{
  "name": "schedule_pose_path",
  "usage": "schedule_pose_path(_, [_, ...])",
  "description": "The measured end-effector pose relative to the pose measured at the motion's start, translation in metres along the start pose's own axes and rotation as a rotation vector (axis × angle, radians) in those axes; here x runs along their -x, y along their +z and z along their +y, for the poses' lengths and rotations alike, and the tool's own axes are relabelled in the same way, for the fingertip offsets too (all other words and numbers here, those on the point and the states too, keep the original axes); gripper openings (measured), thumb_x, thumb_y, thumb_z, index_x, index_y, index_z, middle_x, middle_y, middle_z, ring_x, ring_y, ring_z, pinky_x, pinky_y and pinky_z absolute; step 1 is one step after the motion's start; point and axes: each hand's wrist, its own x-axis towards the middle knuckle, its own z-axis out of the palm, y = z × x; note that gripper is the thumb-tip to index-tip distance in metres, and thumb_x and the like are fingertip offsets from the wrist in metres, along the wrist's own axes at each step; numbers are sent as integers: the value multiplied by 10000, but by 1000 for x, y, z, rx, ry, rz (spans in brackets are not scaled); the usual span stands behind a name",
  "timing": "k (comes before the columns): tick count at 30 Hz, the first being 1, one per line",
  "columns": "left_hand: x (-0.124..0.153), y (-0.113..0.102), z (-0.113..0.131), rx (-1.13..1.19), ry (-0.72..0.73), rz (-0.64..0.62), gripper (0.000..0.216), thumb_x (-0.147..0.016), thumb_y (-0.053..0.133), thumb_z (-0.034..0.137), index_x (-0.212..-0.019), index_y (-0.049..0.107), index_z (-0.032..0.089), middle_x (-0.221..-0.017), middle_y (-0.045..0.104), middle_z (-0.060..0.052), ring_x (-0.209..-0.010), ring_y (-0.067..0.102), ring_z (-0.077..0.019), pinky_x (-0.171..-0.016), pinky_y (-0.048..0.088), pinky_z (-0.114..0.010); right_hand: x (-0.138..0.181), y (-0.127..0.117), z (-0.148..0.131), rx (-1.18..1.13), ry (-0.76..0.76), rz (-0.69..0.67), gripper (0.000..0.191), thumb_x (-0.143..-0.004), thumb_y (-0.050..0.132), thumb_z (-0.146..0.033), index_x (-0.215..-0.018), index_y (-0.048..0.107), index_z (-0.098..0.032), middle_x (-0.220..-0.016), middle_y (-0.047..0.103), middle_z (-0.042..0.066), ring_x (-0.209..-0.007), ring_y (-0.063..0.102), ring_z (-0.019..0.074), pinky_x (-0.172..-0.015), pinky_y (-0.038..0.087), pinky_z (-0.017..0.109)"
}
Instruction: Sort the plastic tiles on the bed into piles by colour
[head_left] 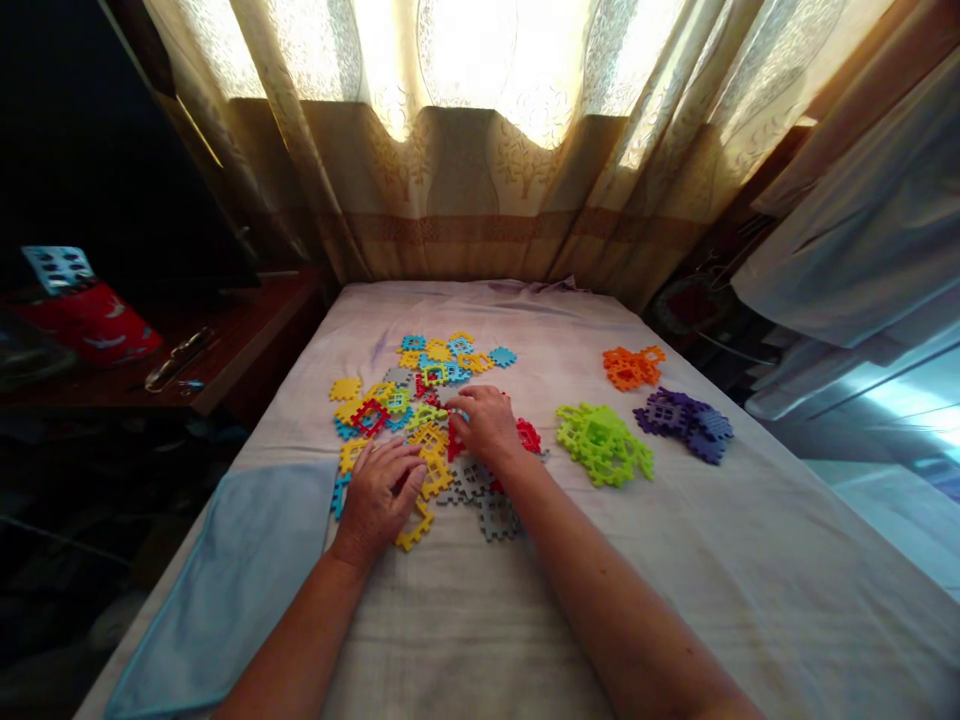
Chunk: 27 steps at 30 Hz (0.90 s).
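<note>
Flat plastic interlocking pieces with notched edges lie in a mixed pile, with yellow pieces [430,440], blue pieces [458,372], red pieces [370,417] and grey pieces [498,517] among them. My left hand [380,496] rests over the near left part of the pile, its fingers spread loosely and the thumb apart; nothing shows in its grasp. Farther in, my right hand [484,425] reaches over the middle of the pile. Its fingers bend down close to the thumb, beside grey and red pieces. Whatever lies between those fingertips is too small to make out.
On the right of the sheet-covered bed [750,560] sit a lime green heap [604,444], an orange heap [632,367] and a purple heap [684,422]. A light blue cloth [232,580] lies at left. Beyond it, a wooden desk [247,330] holds a red pouch [101,325].
</note>
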Motion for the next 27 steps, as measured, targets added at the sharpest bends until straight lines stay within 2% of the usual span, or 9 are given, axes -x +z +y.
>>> schedule_pose_path(2, [0, 0, 0, 0, 3, 4, 280, -943, 482, 393, -925, 724, 254, -1089, 751, -45, -1154, 637, -267, -1106, 360, -573, -8, -3, -10, 73, -80, -53, 285, -934, 528, -284, -1138, 726, -276, -1267, 644, 76, -1166, 519, 249, -975, 393, 381])
schedule_pose_path(6, [-1, 1, -1, -2, 18, 19, 279, -943, 486, 394, -914, 724, 251, -1074, 754, -48, -1146, 640, -277, -1089, 378, -576, -19, -4, -22, 180, -122, -126, 280, -930, 505, -242, -1056, 749, -191, -1212, 655, 119, -1125, 524, 272, -907, 421, 382])
schedule_pose_path(12, [-1, 1, -4, 11, 24, 7, 285, -940, 490, 397, -925, 730, 245, -1093, 749, -55, -1155, 635, -284, -1078, 398, -578, -8, -13, -18, 131, -73, -44, 248, -916, 546, -282, -1079, 701, -178, -1200, 662, 113, -1119, 535, 241, -923, 414, 345])
schedule_pose_path(16, [-1, 1, -5, 10, 26, 5, 292, -942, 482, 408, -933, 731, 255, -1077, 753, -47, -1145, 639, -285, -1067, 409, -584, 12, -39, 16, 95, 82, 15, 228, -925, 544, -308, -1066, 696, -213, -1069, 722, 81, -999, 614, 218, -853, 427, 319])
schedule_pose_path(20, [-1, 2, -5, 14, 33, 10, 286, -943, 480, 405, -936, 733, 270, -1071, 755, -39, -1147, 637, -277, -1069, 414, -565, 35, -67, 77, 141, 326, 111, 226, -918, 542, -310, -1034, 721, -235, -1005, 744, 62, -930, 650, 212, -792, 433, 307])
schedule_pose_path(24, [-1, 2, -5, 23, 30, 10, 285, -942, 484, 399, -931, 732, 259, -1075, 752, -46, -1149, 636, -269, -1073, 422, -543, 49, -77, 125, 218, 501, 173, 256, -899, 560, -339, -1036, 743, -222, -1058, 732, 91, -961, 649, 232, -796, 448, 327])
schedule_pose_path(27, [-1, 2, -5, 24, 33, 11, 292, -941, 482, 409, -933, 733, 260, -1060, 754, -45, -1130, 642, -261, -1068, 435, -527, 54, -77, 138, 250, 557, 161, 270, -891, 569, -353, -1038, 753, -221, -1077, 720, 113, -1005, 639, 252, -819, 457, 352])
